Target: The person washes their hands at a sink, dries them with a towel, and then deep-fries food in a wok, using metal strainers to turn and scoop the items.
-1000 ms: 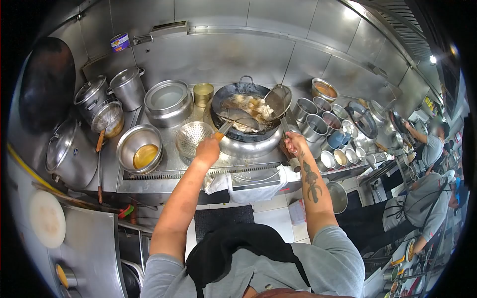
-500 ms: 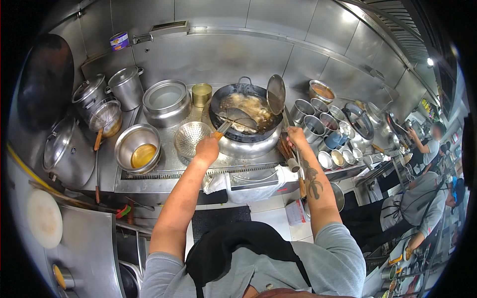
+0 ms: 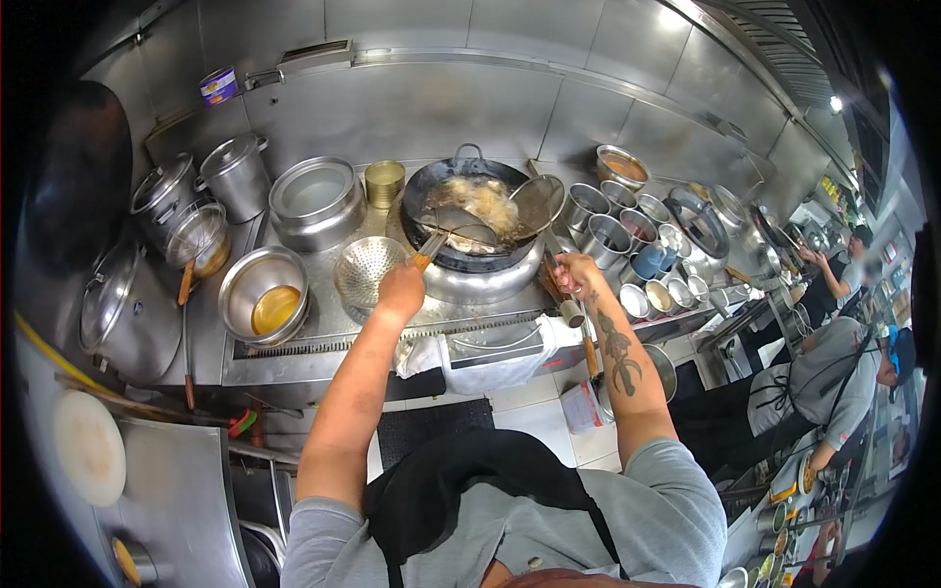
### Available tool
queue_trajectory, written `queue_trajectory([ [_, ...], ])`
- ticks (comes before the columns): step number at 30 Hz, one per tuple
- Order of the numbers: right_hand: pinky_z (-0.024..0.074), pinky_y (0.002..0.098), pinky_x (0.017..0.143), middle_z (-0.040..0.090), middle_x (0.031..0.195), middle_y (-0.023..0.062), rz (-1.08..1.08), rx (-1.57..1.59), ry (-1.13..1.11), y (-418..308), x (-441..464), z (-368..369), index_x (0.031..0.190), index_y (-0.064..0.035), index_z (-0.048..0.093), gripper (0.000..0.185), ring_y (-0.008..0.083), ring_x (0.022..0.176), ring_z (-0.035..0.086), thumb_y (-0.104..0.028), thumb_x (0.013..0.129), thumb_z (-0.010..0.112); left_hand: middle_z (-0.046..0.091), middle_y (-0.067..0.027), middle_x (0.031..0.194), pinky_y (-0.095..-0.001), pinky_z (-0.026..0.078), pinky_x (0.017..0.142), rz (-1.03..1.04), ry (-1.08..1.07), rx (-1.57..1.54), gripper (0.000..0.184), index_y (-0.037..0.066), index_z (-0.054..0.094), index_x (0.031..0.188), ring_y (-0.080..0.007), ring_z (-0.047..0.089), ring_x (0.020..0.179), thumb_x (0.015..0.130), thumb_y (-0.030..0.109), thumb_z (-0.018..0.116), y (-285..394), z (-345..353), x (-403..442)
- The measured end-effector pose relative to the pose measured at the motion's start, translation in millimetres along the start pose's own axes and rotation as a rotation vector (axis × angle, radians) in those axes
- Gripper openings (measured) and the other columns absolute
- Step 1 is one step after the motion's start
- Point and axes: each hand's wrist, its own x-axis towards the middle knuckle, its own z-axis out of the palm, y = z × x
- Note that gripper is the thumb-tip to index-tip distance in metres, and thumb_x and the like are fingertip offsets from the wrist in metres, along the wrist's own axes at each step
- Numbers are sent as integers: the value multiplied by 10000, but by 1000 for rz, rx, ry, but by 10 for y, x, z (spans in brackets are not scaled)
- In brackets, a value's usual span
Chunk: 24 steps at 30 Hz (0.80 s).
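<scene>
My left hand (image 3: 402, 292) is closed round the wooden handle of a mesh skimmer (image 3: 465, 226), whose round head lies over the near left part of the wok. My right hand (image 3: 578, 274) grips the handle of a second mesh skimmer (image 3: 538, 205), tilted over the wok's right side. Between the two heads, pale pieces of food (image 3: 480, 199) fry in bubbling oil inside the black wok (image 3: 421, 191). A perforated metal strainer (image 3: 361, 275) rests on the stove top beside my left hand. Below my right hand, several tool handles (image 3: 588, 343) stand at the stove's front edge.
Left of the wok stand a large metal pot (image 3: 316, 201), a bowl of yellow liquid (image 3: 263, 294) and a tin (image 3: 384, 183). Several metal containers (image 3: 603, 235) crowd the right side. A white cloth (image 3: 500, 365) hangs on the front rail. Co-workers (image 3: 818, 377) stand farther right.
The right skimmer's head has swung down and left, from raised at the wok's right rim to over the wok. My right hand has turned. The left skimmer stays over the wok.
</scene>
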Motion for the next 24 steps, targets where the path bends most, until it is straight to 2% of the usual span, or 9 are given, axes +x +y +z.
queue_trajectory([
  [3,248,243,320,508,637,78,-6,79,-33,18,47,-59,1012,-23,468,136,127,431,421,-107,908,439,616,-241,932,-441,518,728,-14,3,-17,273,-76,559,1051,-380,630,847,841,66,459,2,29,11],
  [9,268,240,311,526,660,86,-57,-82,-8,13,126,-13,1046,-21,466,168,126,415,435,-126,917,450,615,-247,937,-445,519,731,-19,14,-1,239,-63,562,1014,-381,632,849,848,74,458,53,21,-17],
  [12,292,255,303,551,662,86,-85,-116,7,-79,121,-11,1013,-14,503,164,129,396,449,-139,919,454,613,-249,947,-449,517,740,-50,-19,-5,241,-60,558,1021,-383,632,861,854,82,455,73,-9,-14],
  [15,325,268,313,571,638,72,-232,-371,128,-139,171,-9,952,-8,556,190,139,384,471,-168,923,458,611,-250,957,-453,516,746,-62,-28,0,248,-57,553,1035,-388,630,867,860,85,451,94,-73,-37],
  [18,310,264,305,551,591,37,-370,-636,149,-168,344,-109,1064,-23,565,253,116,378,470,-209,946,440,607,-253,970,-456,515,749,-82,-54,-3,256,-57,548,1050,-395,627,873,861,83,448,127,-148,-49],
  [21,333,273,309,551,581,33,-373,-808,191,-206,488,-166,1065,-11,591,285,114,377,476,-223,950,439,602,-259,983,-458,514,753,-82,-60,8,276,-62,540,1079,-400,623,883,859,76,448,141,-158,-43],
  [24,333,271,310,549,581,36,-387,-818,179,-114,547,-178,1034,-6,599,287,110,378,475,-230,952,439,600,-262,989,-459,512,755,-79,-58,17,299,-67,531,1109,-401,621,891,856,69,450,112,-118,-56],
])
